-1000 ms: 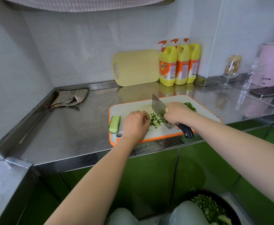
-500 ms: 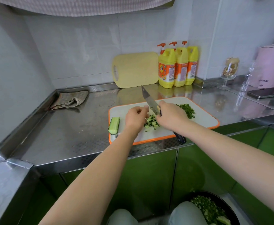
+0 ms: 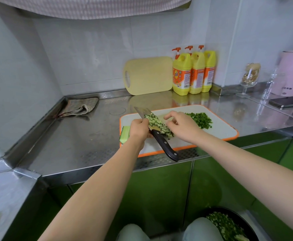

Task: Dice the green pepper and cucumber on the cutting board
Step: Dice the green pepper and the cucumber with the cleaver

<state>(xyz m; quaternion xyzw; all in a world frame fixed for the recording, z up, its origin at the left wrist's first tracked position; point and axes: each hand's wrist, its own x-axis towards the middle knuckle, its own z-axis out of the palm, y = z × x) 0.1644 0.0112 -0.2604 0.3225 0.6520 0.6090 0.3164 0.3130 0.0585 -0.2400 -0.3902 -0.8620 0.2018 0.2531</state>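
Head view: over the cutting board [image 3: 220,130], the left hand [image 3: 138,129] grips the knife [image 3: 164,144] where blade meets handle, holding it flat as a scoop under a heap of diced cucumber [image 3: 157,122], while the right hand [image 3: 182,126], fingers loose and grasping nothing, rests against the heap (likely to stop spills). An uncut cucumber piece [image 3: 124,134] lies at the board's left edge, diced green pepper [image 3: 201,120] toward its far right.

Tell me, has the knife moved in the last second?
Yes. The knife has shifted left along the board and tipped flat, carrying cucumber dice.
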